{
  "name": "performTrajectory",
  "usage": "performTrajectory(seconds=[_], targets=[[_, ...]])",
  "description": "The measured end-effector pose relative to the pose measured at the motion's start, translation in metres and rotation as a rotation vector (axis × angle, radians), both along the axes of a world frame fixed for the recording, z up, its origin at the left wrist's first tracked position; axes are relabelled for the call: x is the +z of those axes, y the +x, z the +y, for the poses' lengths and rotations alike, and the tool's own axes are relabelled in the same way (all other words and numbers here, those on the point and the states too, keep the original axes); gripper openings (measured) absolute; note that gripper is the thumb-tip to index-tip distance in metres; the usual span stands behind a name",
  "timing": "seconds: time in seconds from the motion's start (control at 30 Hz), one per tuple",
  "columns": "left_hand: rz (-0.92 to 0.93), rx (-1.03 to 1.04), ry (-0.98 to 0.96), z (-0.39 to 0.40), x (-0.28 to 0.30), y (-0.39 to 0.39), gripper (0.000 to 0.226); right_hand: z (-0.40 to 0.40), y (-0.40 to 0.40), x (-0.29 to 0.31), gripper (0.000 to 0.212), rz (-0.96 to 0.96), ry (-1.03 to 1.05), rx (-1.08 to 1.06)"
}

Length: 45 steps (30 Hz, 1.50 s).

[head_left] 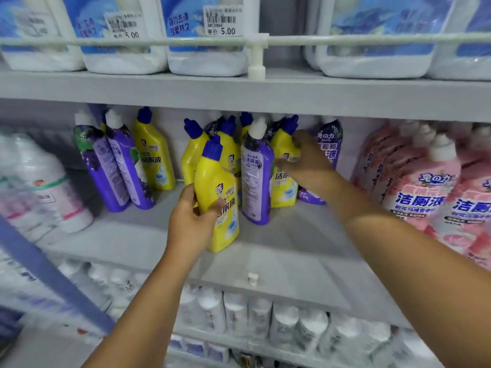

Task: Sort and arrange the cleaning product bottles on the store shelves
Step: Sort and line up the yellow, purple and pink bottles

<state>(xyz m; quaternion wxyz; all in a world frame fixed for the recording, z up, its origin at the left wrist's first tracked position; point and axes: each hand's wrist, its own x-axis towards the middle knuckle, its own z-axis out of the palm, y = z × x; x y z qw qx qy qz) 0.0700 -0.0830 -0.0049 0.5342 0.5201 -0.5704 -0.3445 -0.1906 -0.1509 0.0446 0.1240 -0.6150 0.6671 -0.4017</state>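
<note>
We extend both bare forearms forward. Our left hand (190,224) has its fingers and thumb curled in a grip. Our right hand (305,158) reaches further, wrist straight, fingers curled in a grasp.

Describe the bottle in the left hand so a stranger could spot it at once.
Look at the middle shelf, in the mixed cluster of yellow and purple bottles. The left hand grips the front yellow bottle at the shelf's edge. Unlike its neighbours, it stands forward of the cluster, tilted, blue cap leaning right.
</note>
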Motion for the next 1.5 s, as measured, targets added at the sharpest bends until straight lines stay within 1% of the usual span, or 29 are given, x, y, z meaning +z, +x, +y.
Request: performTrajectory(seconds=[0.07,0.1,0.13,0.17,0.23,0.3,0.37,0.43,0.5,0.6,0.7,0.77,0.87,0.97,1.13,1.23,1.3,1.37,1.4,1.47,1.5], targets=[[-0.004,-0.03,-0.006,-0.005,-0.001,0.007,0.033,-0.013,0.001,-0.004,0.067,0.06,0.052,-0.023],[-0.005,-0.049,-0.008,-0.008,-0.001,0.011,0.034,-0.014,0.002,-0.005,0.068,0.089,0.054,-0.045],[-0.001,-0.07,-0.007,-0.013,-0.002,0.015,0.035,-0.013,0.003,-0.004,0.064,0.104,0.062,-0.06],[0.001,-0.092,0.003,-0.018,-0.003,0.02,0.036,-0.009,0.005,-0.003,0.056,0.085,0.076,-0.066],[-0.001,-0.128,0.015,-0.026,-0.005,0.033,0.04,0.004,0.007,-0.004,0.04,-0.048,0.103,-0.084],[-0.006,-0.149,0.018,-0.033,-0.005,0.048,0.037,0.024,0.01,-0.009,0.032,-0.142,0.078,-0.18],[0.0,-0.148,0.017,-0.04,-0.004,0.066,0.035,0.05,0.012,-0.007,0.031,-0.178,-0.028,-0.257],[-0.006,-0.131,-0.003,-0.047,-0.006,0.087,0.035,0.081,0.023,0.004,0.031,-0.186,-0.066,-0.255],[-0.018,-0.105,-0.018,-0.055,-0.007,0.107,0.033,0.109,0.045,0.014,0.031,-0.204,-0.028,-0.208],[-0.023,-0.054,-0.033,-0.067,-0.006,0.128,0.023,0.124,0.084,0.008,0.034,-0.295,0.026,-0.146],[-0.036,0.016,-0.045,-0.077,-0.007,0.143,0.025,0.109,0.124,0.001,0.042,-0.312,0.017,-0.078],[-0.037,0.061,-0.048,-0.081,-0.007,0.153,0.029,0.088,0.152,0.003,0.041,-0.331,0.021,-0.031],[-0.01,0.096,-0.07,-0.085,-0.001,0.168,0.029,0.055,0.189,0.008,0.037,-0.241,0.055,0.022],[-0.032,0.108,-0.084,-0.086,0.002,0.176,0.026,0.028,0.222,0.009,0.043,-0.169,0.059,0.071],[-0.065,0.144,-0.067,-0.09,-0.004,0.178,0.027,-0.006,0.258,-0.002,0.036,-0.268,-0.013,0.153],[-0.069,0.154,-0.052,-0.092,-0.007,0.176,0.038,-0.009,0.264,-0.011,0.051,-0.283,-0.053,0.163],[-0.083,0.16,-0.048,-0.091,-0.007,0.174,0.04,-0.01,0.264,-0.014,0.055,-0.274,-0.042,0.163],[-0.037,0.189,-0.117,-0.082,-0.007,0.169,0.039,-0.01,0.258,-0.019,0.047,-0.213,0.0,0.146],[-0.04,0.254,-0.214,-0.074,-0.008,0.165,0.039,-0.006,0.253,-0.022,0.04,-0.204,0.003,0.126],[-0.101,0.372,-0.412,-0.05,-0.008,0.149,0.036,0.008,0.233,-0.024,0.029,-0.259,-0.08,0.054],[-0.104,0.343,-0.472,-0.039,-0.01,0.139,0.033,0.018,0.219,-0.024,0.025,-0.3,-0.168,-0.002]])
